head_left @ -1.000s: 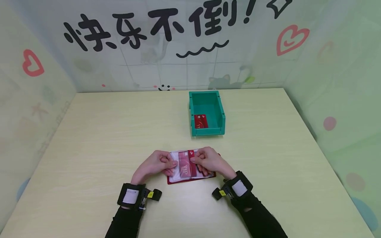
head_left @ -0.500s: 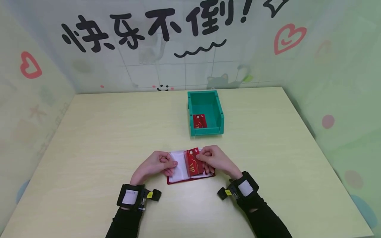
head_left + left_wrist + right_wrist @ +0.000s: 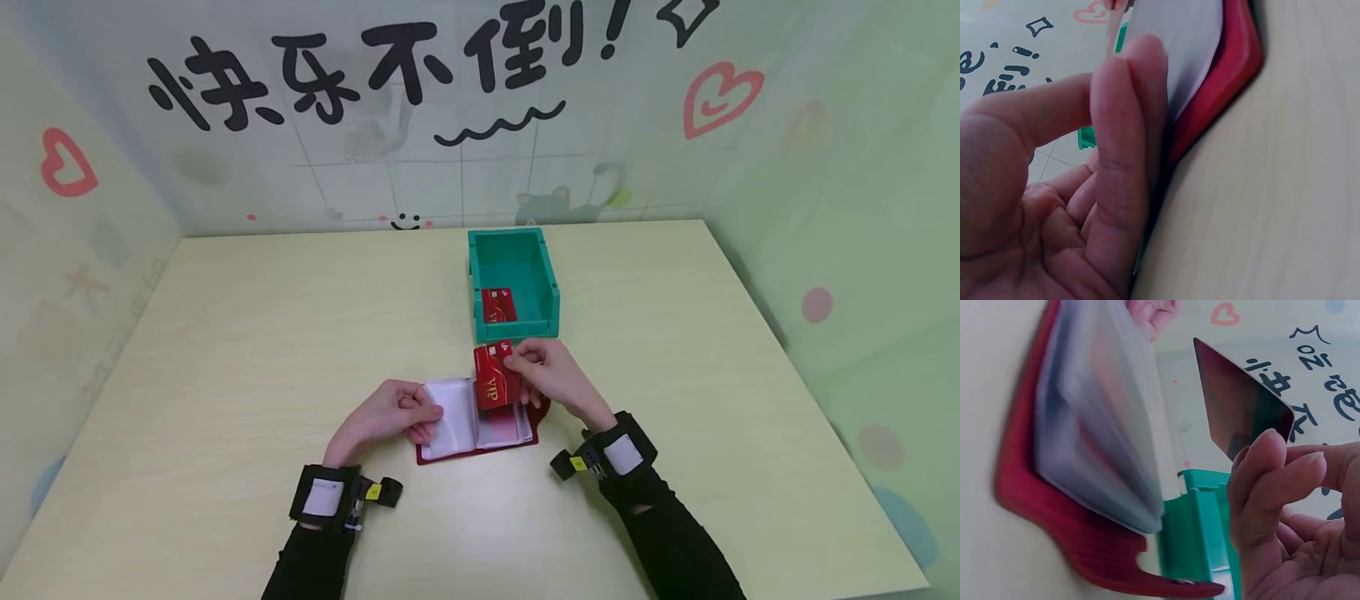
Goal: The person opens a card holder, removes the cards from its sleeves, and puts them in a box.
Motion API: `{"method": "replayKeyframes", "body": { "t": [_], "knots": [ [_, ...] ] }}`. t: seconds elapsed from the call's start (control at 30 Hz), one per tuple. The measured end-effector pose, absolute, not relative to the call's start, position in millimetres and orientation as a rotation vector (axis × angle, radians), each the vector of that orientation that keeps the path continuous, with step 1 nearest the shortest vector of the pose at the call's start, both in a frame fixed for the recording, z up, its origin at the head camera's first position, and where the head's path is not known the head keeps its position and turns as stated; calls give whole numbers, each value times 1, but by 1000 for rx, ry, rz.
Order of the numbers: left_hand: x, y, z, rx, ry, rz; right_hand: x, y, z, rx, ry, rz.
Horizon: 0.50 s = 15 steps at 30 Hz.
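Note:
My right hand (image 3: 557, 377) pinches a red VIP card (image 3: 495, 379) between thumb and fingers. The card is raised above the far edge of an open card holder (image 3: 450, 417) and overlaps its right-hand pages in the head view. Red covers and clear plastic sleeves make up the holder, which lies spread on the table. At its left edge, my left hand (image 3: 397, 412) pinches the pages. The left wrist view has the thumb and forefinger (image 3: 1119, 125) against a pale sleeve beside the red cover. In the right wrist view, the card (image 3: 1241, 394) stands clear of the sleeves (image 3: 1097, 425).
Just beyond the holder stands a green bin (image 3: 517, 331), with another red card (image 3: 498, 306) lying inside at its near left. A pale wooden table (image 3: 300, 333) spreads around. Printed fabric walls (image 3: 337, 183) rise behind it and at both sides.
My right hand has drawn the red card up out of the clear sleeve and moved it away from me, toward the bin. My left hand stays at the holder's left edge.

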State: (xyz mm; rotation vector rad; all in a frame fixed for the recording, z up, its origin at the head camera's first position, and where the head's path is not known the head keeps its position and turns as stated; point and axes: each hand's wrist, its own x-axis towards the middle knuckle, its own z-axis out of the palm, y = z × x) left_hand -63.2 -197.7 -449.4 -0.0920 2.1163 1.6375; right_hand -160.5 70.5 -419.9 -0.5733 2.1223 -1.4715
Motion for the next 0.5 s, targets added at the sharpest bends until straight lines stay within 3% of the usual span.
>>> {"method": "replayKeyframes", "body": {
  "t": [0.5],
  "knots": [
    [-63, -199, -450, -82, 2132, 1621, -221, 62, -386, -544, 2302, -1395]
  ]
}}
